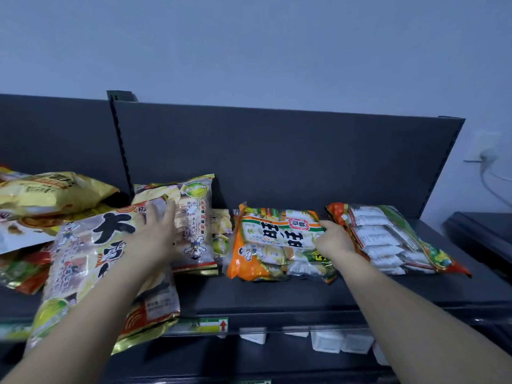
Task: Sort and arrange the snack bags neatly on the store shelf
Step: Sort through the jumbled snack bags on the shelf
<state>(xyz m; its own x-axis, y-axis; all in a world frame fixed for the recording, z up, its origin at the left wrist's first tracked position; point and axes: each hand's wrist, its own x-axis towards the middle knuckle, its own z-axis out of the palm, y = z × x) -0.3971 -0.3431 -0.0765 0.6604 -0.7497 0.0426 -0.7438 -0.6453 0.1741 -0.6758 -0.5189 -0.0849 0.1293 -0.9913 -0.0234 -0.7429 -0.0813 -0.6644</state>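
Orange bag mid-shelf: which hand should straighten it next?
Right. The right hand already grips the orange bag at its right edge, fingers curled on it. The left hand is spread open over the large gold-edged bag further left, which overhangs the shelf front.

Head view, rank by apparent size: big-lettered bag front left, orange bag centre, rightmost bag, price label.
1. big-lettered bag, though it is nearest the camera
2-3. orange bag and rightmost bag: they look alike, so no ranking
4. price label
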